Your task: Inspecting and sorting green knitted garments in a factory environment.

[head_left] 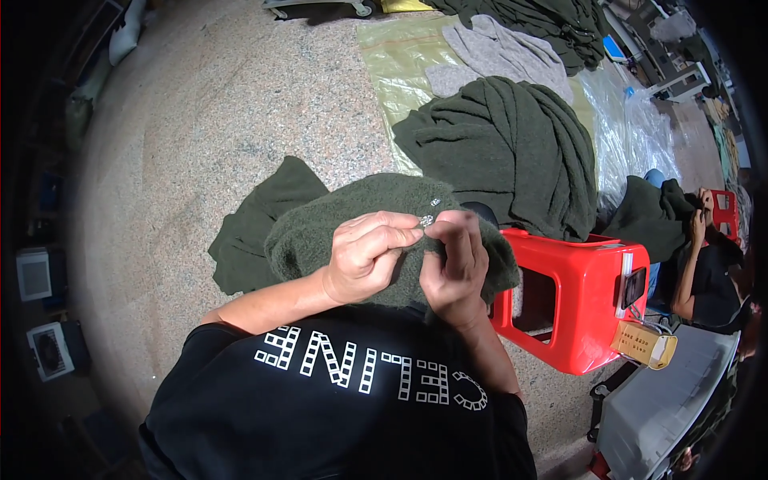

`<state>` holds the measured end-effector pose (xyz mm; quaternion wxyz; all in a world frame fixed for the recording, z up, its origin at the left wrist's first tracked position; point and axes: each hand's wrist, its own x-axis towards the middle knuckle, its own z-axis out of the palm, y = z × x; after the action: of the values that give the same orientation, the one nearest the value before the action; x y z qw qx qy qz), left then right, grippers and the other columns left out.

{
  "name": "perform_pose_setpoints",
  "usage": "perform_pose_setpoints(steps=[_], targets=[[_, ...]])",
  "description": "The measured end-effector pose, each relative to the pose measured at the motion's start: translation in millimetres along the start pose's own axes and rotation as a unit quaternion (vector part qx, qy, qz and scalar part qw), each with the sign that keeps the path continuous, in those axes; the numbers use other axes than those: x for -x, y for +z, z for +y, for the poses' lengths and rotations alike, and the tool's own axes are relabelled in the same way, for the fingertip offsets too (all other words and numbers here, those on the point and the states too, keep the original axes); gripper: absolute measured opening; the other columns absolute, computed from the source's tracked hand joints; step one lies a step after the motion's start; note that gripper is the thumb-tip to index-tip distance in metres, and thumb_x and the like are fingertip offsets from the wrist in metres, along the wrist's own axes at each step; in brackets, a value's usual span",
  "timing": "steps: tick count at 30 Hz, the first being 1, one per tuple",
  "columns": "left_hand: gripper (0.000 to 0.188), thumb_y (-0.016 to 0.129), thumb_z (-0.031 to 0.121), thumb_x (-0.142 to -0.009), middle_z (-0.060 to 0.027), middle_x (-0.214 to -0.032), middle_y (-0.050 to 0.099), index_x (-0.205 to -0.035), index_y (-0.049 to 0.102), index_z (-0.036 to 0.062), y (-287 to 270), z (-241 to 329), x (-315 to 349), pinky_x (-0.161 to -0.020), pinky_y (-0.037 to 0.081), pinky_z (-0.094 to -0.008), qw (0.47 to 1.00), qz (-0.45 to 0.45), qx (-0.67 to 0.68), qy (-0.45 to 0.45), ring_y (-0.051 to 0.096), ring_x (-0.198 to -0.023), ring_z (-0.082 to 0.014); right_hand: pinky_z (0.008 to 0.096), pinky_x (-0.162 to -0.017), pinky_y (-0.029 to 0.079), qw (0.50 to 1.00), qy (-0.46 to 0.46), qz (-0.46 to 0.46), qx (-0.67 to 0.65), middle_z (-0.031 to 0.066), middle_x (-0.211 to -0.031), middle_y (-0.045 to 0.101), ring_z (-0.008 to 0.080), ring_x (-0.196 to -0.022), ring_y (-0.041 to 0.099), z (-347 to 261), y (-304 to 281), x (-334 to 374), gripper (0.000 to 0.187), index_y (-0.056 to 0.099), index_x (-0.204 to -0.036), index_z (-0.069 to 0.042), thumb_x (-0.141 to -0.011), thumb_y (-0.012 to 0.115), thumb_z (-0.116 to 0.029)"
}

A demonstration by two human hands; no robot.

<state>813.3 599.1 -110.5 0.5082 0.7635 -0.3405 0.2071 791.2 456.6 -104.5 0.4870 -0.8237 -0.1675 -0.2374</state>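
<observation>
Over my lap lies a dark green fuzzy knit garment point(352, 202). My left hand point(366, 254) is closed above it, thumb and forefinger pinching a small shiny, silvery-clear piece point(426, 220). From the other side, my right hand point(458, 268) meets it with fingertips drawn together at the same piece. Those right fingers are partly blurred, so I cannot make out exactly what they grip. A second small shiny piece point(435, 202) rests on the knit just beyond my fingertips. The kind of these pieces is too small to tell.
To my right stands a red plastic stool point(576, 308) with a yellowish card point(642, 344) at its side. Beyond my lap are a green garment heap point(512, 148) and a grey garment point(516, 52) on plastic sheeting. At far right, another person's arm point(690, 264) handles green cloth.
</observation>
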Motion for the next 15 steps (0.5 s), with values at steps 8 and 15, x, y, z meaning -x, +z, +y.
perform_pose_setpoints(steps=[8, 15], targets=[[0.024, 0.04, 0.004, -0.091, -0.0117, -0.093, 0.063, -0.108, 0.056, -0.0039, -29, 3, -14, -0.08, 0.048, -0.0257, 0.909, -0.095, 0.262, -0.309, 0.061, -0.087, -0.0157, 0.0337, -0.063, 0.045, 0.999, 0.007, -0.033, 0.005, 0.0127, -0.085, 0.05, 0.0292, -0.074, 0.053, -2, -9, -4, 0.032, 0.051, -0.086, -0.003, -0.06, 0.051, 0.015], [0.023, 0.054, -0.013, -0.071, -0.0145, -0.082, 0.062, -0.092, 0.061, -0.0055, -40, -23, -37, -0.06, 0.051, -0.0302, 0.963, -0.242, 0.095, 0.072, 0.063, -0.072, -0.023, 0.033, -0.06, 0.045, 0.995, -0.014, -0.091, -0.045, 0.0114, -0.082, 0.05, 0.028, -0.072, 0.054, -6, -10, -8, 0.028, 0.051, -0.083, -0.003, -0.061, 0.053, 0.015]])
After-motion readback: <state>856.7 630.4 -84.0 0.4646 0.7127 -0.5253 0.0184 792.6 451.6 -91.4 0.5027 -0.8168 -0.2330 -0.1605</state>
